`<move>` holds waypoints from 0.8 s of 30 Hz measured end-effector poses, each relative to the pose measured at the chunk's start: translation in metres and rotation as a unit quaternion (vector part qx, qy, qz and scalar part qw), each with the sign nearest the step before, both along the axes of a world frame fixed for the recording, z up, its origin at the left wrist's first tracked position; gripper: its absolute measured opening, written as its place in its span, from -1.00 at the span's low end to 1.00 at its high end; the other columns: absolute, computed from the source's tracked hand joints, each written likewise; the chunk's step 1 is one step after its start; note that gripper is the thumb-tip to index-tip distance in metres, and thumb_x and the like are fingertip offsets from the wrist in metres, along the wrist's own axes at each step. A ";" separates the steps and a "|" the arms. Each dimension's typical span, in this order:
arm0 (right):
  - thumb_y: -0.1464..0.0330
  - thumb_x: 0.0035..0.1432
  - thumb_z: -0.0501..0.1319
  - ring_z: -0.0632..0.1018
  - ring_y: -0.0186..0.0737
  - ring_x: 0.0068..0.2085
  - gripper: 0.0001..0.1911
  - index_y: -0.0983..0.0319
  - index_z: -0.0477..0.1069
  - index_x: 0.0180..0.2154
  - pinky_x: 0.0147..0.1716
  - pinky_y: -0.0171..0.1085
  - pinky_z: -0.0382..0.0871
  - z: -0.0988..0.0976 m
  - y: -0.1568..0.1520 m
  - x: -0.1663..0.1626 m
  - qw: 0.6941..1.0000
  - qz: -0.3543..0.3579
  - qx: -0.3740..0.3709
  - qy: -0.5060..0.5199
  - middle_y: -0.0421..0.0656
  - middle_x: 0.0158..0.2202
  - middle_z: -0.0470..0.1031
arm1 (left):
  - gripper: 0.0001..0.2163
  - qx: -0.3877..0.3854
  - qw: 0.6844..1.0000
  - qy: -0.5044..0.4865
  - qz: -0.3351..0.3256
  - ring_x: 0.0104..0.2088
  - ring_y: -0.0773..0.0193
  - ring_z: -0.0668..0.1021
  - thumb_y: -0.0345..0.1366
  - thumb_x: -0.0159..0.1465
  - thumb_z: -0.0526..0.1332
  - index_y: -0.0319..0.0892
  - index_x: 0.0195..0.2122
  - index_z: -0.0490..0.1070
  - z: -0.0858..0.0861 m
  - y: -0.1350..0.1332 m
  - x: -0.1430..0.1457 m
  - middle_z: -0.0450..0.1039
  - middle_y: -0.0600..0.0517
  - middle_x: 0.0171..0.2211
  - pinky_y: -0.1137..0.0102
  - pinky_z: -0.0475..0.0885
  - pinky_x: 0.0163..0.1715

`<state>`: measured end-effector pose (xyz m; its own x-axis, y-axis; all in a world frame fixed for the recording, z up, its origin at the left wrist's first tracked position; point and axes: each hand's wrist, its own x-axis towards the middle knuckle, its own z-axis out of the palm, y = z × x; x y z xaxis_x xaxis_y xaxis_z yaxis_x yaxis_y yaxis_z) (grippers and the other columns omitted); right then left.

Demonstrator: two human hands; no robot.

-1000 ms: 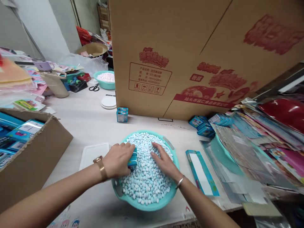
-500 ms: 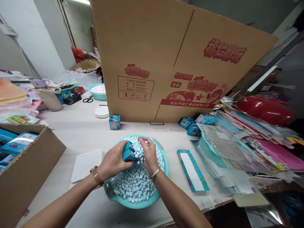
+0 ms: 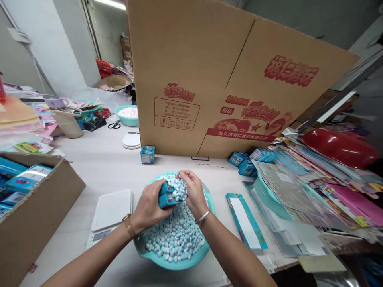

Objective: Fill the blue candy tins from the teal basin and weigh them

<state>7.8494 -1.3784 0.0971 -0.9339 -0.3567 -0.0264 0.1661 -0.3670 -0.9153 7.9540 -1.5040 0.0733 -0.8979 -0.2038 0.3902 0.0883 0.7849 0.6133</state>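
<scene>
A teal basin [image 3: 197, 259] full of small white and pale blue candies [image 3: 176, 235] sits on the table before me. My left hand [image 3: 149, 209] grips a small blue box [image 3: 166, 197] just above the pile. My right hand [image 3: 193, 193] is cupped round a heap of candies and presses them against the box's open end.
A white scale [image 3: 110, 209] lies left of the basin. A flat blue carton [image 3: 247, 225] lies to its right. A tall cardboard box [image 3: 215, 79] stands behind, with small blue boxes [image 3: 147, 154] at its foot. An open cardboard box [image 3: 36, 211] sits at left, and stacked printed sheets [image 3: 314, 179] at right.
My hands have lifted out of the candies. The left one brought up the blue box, and the right one gathered candies and closed in against the box.
</scene>
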 end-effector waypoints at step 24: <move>0.26 0.10 0.35 0.50 -0.22 -0.17 -0.86 0.19 0.52 -0.34 -0.04 -0.23 0.32 0.017 0.015 0.026 0.999 0.027 -0.035 -0.004 -0.18 -0.29 0.55 | -0.31 0.008 0.997 0.023 -0.067 0.08 -0.05 0.49 -0.28 0.04 0.40 -0.13 0.18 0.16 -0.001 -0.001 0.003 0.40 -0.16 0.10 0.07 0.41 0.09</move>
